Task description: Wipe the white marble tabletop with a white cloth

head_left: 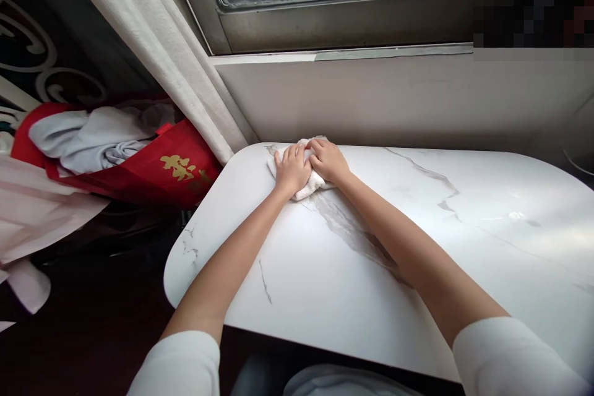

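Note:
A folded white cloth (312, 187) lies on the white marble-patterned table (297, 272), close to its far edge. My left hand (292, 169) presses down on the cloth's left part, its fingers pointing away from me. Beside it, my right hand (329, 161) grips the cloth with bent fingers, and the two hands nearly touch. Both palms and part of the cloth beneath them are hidden.
Left of the table sits a red bag (185, 167) with gold lettering and pale cloth inside. A white curtain (139, 37) hangs above it. Behind the table are a wall panel (371, 99) and a metal-framed window (343, 25). The table's corners are rounded.

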The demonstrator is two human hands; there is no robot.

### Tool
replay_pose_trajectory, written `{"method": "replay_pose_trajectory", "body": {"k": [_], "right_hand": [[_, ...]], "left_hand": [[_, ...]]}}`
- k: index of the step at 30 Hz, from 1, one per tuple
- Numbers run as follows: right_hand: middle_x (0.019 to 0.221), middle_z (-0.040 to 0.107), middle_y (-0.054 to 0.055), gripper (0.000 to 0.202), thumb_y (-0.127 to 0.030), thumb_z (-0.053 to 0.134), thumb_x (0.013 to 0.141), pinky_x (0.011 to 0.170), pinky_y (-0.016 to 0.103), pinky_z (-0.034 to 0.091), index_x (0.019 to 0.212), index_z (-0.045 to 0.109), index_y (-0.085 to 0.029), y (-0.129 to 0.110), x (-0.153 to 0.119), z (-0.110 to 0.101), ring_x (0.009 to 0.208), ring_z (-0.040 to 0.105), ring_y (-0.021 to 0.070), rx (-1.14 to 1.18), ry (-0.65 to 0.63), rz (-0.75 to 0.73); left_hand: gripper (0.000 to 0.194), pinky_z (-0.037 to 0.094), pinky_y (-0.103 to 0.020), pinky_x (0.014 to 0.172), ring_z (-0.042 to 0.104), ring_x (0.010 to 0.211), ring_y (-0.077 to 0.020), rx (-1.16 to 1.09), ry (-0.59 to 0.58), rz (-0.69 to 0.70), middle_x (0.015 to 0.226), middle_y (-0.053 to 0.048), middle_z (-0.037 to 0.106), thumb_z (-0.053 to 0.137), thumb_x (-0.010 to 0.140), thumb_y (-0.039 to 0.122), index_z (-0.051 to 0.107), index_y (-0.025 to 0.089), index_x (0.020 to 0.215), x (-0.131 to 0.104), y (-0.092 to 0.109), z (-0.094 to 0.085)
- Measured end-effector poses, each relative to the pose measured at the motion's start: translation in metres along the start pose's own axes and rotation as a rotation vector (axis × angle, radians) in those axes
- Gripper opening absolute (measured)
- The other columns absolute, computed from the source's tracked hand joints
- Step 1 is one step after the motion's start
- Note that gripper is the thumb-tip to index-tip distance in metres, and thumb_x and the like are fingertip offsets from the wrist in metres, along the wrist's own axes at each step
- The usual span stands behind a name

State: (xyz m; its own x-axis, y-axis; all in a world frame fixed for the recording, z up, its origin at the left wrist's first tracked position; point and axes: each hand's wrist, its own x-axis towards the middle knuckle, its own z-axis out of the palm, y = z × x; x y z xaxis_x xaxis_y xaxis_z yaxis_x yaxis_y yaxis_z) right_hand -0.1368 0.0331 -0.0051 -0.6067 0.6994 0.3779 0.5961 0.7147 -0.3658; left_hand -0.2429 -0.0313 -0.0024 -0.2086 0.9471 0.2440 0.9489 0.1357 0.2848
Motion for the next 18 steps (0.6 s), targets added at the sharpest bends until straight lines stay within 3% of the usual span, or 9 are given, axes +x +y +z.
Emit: {"method": "replay_pose_trajectory", "body": {"k": [12, 18], "right_hand": [[0.115, 0.062, 0.011, 0.035, -0.015, 0.037, 0.082, 0.097, 0.038, 0.037, 0.111, 0.058, -0.015, 0.003, -0.001, 0.001, 0.108, 0.051, 0.0255, -0.019, 0.001, -0.003], [0.116, 0.061, 0.012, 0.036, -0.016, 0.036, 0.084, 0.096, 0.038, 0.036, 0.113, 0.057, -0.014, -0.013, -0.035, -0.012, 0.107, 0.052, 0.0256, -0.078, -0.018, -0.017]], "left_hand": [[0.044, 0.016, -0.053, 0.115, 0.035, 0.136, -0.023, 0.035, 0.021, -0.013, 0.146, -0.007, 0.044, 0.028, 0.095, 0.025, 0.047, 0.021, 0.135, -0.002, 0.001, 0.004], [0.047, 0.016, -0.054, 0.115, 0.033, 0.138, -0.0252, 0.049, 0.01, 0.023, 0.147, -0.009, 0.043, 0.028, 0.095, 0.025, 0.044, 0.02, 0.138, -0.036, 0.01, -0.003]]}}
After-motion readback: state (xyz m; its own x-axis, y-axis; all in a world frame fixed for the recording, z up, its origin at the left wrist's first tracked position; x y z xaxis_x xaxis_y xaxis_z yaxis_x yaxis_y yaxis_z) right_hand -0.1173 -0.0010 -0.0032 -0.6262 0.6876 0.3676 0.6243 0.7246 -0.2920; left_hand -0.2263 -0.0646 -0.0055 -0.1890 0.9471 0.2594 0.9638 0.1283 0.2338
